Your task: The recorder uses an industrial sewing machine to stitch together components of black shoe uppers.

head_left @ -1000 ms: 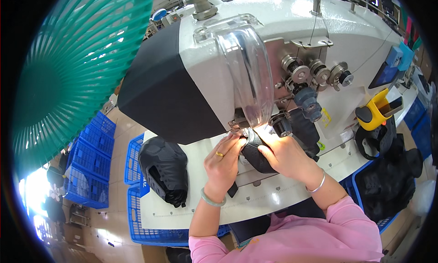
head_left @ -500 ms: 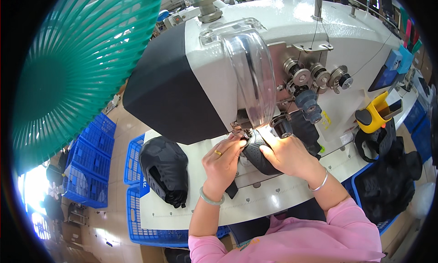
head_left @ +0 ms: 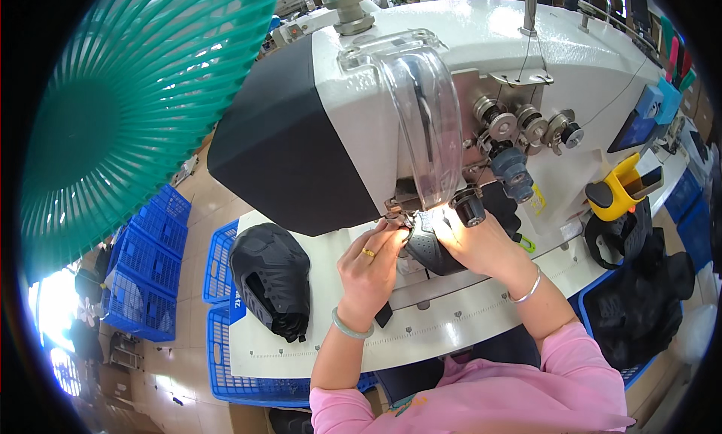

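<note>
Under the needle of a white sewing machine point(head_left: 353, 125) lies a black shoe upper point(head_left: 435, 257) with small perforations. My left hand point(head_left: 368, 267) pinches its left edge close beside the presser foot; a gold ring is on one finger. From the right, my right hand point(head_left: 487, 246) grips the same upper, with its fingers partly hidden behind the work and a dark knob. More of the black material point(head_left: 502, 207) shows behind that hand. Bright lamp light washes out the stitching spot. To the left of my hands, another black shoe upper point(head_left: 271, 280) rests on the table.
A large green fan point(head_left: 98, 125) looms at left. Blue crates point(head_left: 147, 272) stand on the floor behind it. A yellow holder point(head_left: 620, 189) sits at right, above a black upper point(head_left: 611, 235). Black pieces point(head_left: 635, 306) fill a blue crate below the table point(head_left: 316, 359).
The upper has turned slightly and shifted in under the needle. My right hand has moved a little up and right with it; my left hand stays at the presser foot.
</note>
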`<state>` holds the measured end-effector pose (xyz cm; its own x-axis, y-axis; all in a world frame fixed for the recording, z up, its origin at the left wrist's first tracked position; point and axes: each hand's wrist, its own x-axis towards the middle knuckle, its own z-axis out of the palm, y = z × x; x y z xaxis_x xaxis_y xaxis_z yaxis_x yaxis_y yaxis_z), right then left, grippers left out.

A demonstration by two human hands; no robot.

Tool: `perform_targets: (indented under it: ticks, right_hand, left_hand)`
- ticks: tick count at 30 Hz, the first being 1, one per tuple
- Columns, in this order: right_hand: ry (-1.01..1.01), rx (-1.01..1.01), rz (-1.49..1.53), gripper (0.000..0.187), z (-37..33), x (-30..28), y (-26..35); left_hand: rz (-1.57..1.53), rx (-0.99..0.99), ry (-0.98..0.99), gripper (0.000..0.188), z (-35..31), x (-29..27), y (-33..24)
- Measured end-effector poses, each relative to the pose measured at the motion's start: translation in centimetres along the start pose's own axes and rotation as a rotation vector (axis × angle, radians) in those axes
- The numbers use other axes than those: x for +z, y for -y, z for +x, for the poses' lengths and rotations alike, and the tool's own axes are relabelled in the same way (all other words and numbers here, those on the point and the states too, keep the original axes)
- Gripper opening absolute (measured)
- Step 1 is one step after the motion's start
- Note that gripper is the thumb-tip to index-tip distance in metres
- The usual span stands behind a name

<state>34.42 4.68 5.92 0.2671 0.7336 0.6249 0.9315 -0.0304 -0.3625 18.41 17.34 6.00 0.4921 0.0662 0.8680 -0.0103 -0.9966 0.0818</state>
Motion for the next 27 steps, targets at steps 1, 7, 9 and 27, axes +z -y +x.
perform_targets:
  ticks: [1, 7, 9, 27]
  right_hand:
    - [-0.01, -0.116, -0.066, 0.021, 0.0, 0.3, -0.4]
    - [0.029, -0.159, -0.002, 0.013, 1.8, 0.2, -1.0]
    - [0.152, -0.056, -0.067, 0.016, 2.2, 0.5, -1.2]
    - [-0.031, -0.183, -0.333, 0.042, 0.8, 1.0, -2.4]
  left_hand:
    - [0.009, 0.011, -0.006, 0.021, 0.0, 0.1, 0.0]
    - [0.098, 0.052, -0.023, 0.019, 0.3, 0.3, -0.9]
    - [0.112, 0.064, -0.034, 0.019, 0.1, 0.3, -0.8]
    - [-0.289, -0.122, 0.173, 0.033, 1.1, -1.4, 2.0]
